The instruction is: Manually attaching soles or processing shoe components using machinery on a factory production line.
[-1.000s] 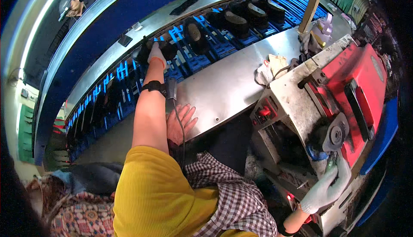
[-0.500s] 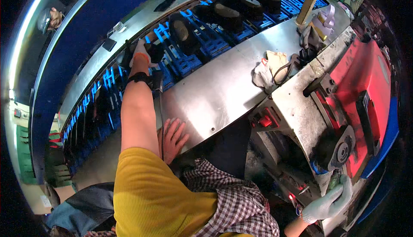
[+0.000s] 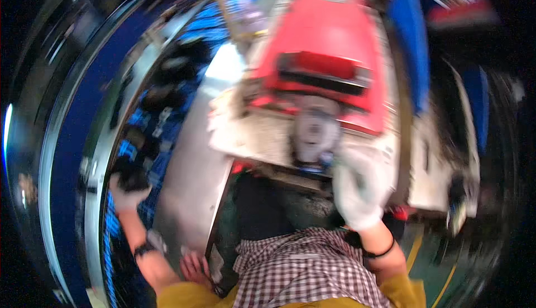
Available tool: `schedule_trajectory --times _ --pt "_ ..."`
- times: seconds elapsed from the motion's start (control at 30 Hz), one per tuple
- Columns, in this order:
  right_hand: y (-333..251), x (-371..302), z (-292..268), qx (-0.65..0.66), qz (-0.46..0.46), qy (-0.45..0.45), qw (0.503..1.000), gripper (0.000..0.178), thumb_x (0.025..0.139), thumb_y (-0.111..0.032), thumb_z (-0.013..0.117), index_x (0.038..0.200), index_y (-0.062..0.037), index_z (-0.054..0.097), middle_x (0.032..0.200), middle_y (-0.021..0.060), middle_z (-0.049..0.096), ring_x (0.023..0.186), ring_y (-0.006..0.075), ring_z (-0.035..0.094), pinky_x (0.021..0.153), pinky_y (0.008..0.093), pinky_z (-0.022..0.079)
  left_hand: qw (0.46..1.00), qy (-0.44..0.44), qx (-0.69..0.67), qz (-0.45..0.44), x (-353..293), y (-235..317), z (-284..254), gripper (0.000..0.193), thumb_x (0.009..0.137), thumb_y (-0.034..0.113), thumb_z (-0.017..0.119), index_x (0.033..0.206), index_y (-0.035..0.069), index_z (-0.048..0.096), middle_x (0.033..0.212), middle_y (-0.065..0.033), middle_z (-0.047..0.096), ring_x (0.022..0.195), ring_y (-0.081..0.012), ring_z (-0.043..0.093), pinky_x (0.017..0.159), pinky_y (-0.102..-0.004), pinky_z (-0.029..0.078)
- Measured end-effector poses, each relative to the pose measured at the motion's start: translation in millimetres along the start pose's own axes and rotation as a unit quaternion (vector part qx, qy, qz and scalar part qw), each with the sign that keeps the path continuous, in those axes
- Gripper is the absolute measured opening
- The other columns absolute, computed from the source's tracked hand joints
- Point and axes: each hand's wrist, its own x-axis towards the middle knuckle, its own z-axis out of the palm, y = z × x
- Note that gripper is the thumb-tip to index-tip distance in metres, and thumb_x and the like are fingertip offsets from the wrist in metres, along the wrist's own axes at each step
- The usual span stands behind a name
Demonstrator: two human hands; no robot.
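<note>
My left hand [image 3: 127, 197], in a pale glove, is closed around a dark shoe [image 3: 133, 175] over the blue racks at the left. Blur hides the shoe's details. My right hand [image 3: 363, 193], in a white glove, is raised just right of a round dark wheel [image 3: 315, 132] on the front of a red machine [image 3: 335, 34]. Its fingers look curved but are smeared, so I cannot tell whether they hold anything. Touching between this glove and the wheel is also unclear.
Blue racks [image 3: 204, 20] with several dark shoes run along the left beside a metal tabletop [image 3: 187, 160]. Another person's bare hand [image 3: 195, 266] rests near that tabletop's front edge. The machine's pale, worn bench [image 3: 240, 135] stands ahead, and a blue panel [image 3: 410, 45] rises to its right.
My view has swung right, bringing the red machine to the middle. My left hand now has the dark shoe close in its grip. My right hand shows higher, beside the wheel.
</note>
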Motion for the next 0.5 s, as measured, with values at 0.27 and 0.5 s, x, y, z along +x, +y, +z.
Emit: schedule_trajectory --times 0.27,0.5 --pt "-8 -2 -43 0.104 0.021 0.018 0.994 0.023 0.080 -0.008 0.072 0.103 -0.0082 0.068 0.100 0.0096 0.068 0.099 0.0321 0.066 0.086 0.0448 0.053 0.922 -0.361 0.141 -0.011 -154 -55 84 0.092 0.079 0.054 0.070 0.152 0.004 0.044 0.146 -0.0259 0.052 0.131 -0.0423 0.055 0.103 -0.0696 0.044" --pt "-40 -17 -134 0.512 0.226 -0.149 0.815 0.062 0.097 -0.010 0.060 0.154 0.0004 0.038 0.142 0.0158 0.054 0.132 0.0241 0.054 0.111 0.0382 0.044 0.827 -0.540 0.139 -0.070 -312 -135 185 0.106 0.077 0.039 0.078 0.159 -0.004 0.025 0.151 -0.0334 0.042 0.135 -0.0518 0.049 0.103 -0.0765 0.043"
